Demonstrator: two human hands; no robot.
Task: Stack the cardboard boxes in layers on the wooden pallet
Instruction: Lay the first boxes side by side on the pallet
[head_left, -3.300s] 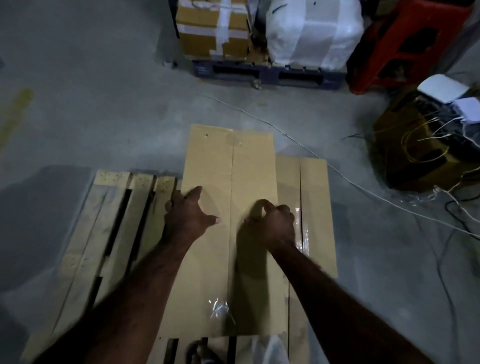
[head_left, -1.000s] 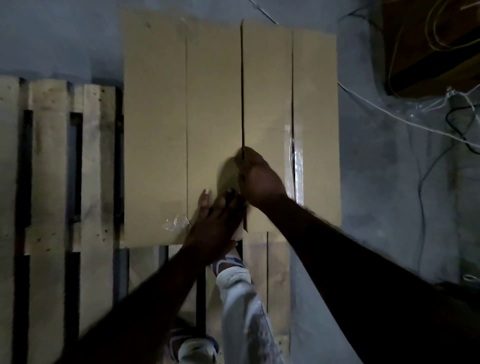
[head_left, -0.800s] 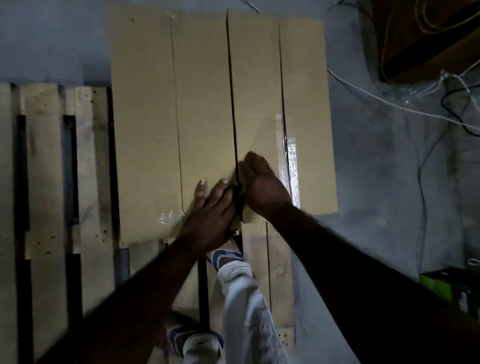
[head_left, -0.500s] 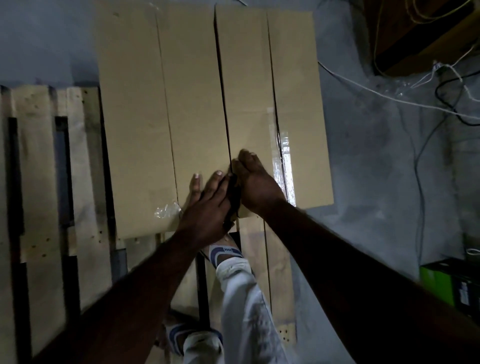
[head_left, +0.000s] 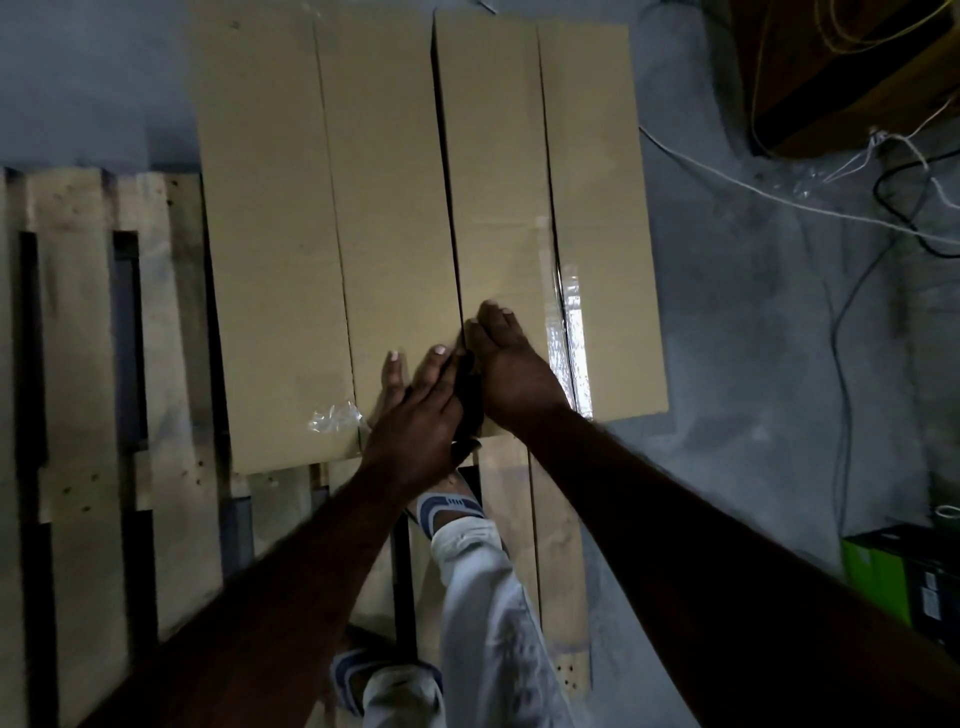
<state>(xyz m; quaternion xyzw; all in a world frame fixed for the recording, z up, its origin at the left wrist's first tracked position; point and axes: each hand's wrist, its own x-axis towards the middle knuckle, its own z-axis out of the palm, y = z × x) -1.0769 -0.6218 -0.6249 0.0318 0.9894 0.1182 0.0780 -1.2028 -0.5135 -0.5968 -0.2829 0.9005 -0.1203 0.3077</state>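
Two long cardboard boxes lie side by side on the wooden pallet, with a narrow dark gap between them. The left box has crumpled clear tape at its near end. Shiny tape runs along the top seam of the right box. My left hand rests flat on the left box's near end, fingers straight, right beside the gap. My right hand lies on the right box at the gap's edge, fingers extended. Both hands touch each other over the gap; what lies in the shadow between them is hidden.
Open slots run between the pallet slats on the left. My leg in white trousers stands on the pallet near the boxes. Cables trail over the concrete floor at right, by a brown box and a green box.
Since 3.3 s ago the left box has come to lie level beside the right one, and both hands have come together at the gap. In the last second they barely moved.
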